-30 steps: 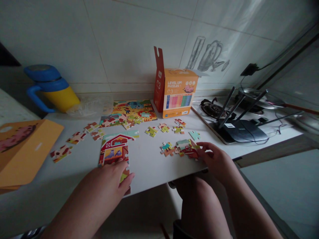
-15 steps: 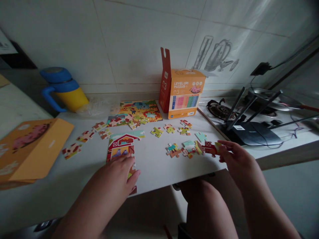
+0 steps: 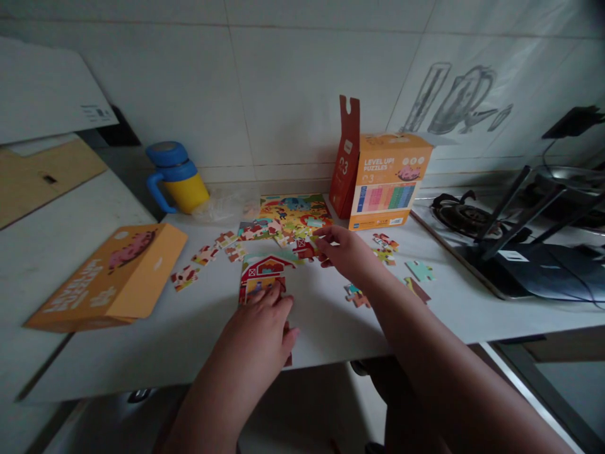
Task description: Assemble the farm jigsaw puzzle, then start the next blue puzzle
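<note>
My right hand (image 3: 333, 244) pinches a red puzzle piece (image 3: 304, 248) showing part of a barn, to the right of the joined barn section. My left hand (image 3: 270, 313) lies with fingers stretched over the partly joined puzzle (image 3: 268, 265), which shows a red barn roof; its lower part is mostly covered by the hand. Loose brown-and-white pieces (image 3: 185, 277) lie to the left of it. On the right are a pale green piece (image 3: 420, 271) and several others, some hidden by my right forearm. A colourful picture sheet (image 3: 295, 207) lies behind, with pieces on it.
An orange puzzle box (image 3: 387, 183) stands open at the back. Its orange sleeve or second box (image 3: 108, 277) lies at left. A blue-and-yellow jug (image 3: 182, 183) stands by crumpled clear plastic (image 3: 229, 205). A black router (image 3: 543, 268) and gas stove (image 3: 460, 214) are on the right.
My right hand has carried the red piece leftward from the right-hand pieces to beside the barn section. My left hand stays on the puzzle. The camera view has turned left.
</note>
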Tool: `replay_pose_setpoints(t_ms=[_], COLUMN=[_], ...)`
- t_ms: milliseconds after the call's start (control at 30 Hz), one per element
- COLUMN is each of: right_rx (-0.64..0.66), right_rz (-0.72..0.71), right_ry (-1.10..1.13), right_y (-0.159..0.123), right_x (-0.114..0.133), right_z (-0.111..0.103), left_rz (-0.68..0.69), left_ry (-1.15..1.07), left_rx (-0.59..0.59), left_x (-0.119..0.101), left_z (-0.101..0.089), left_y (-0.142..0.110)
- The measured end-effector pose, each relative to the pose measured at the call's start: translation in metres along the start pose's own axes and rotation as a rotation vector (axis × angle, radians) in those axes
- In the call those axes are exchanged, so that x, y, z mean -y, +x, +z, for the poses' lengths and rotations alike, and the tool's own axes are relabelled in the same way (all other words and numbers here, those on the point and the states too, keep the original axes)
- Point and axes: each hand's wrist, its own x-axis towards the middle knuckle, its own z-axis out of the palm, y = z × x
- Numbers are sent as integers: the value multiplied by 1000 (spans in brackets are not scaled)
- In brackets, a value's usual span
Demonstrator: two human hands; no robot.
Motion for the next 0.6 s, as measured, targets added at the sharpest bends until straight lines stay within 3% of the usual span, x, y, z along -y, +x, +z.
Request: replay_pose_setpoints(t_ms=[133, 267, 467, 600], right_rx=[115, 160, 200, 176], right_rz=[-30, -70, 11, -75], right_ry=[-37, -188, -173, -349], right_y=[13, 6, 2, 0], right_x=[-14, -26, -23, -24], right_z=[20, 19, 22, 24], left_rz=[-35, -30, -50, -60], left_ry=[-32, -42, -41, -43], left_rx=[23, 50, 63, 69], left_x=[2, 1, -1, -1], left_z=[2, 2, 1, 1], left_y=[-1, -2, -1, -1])
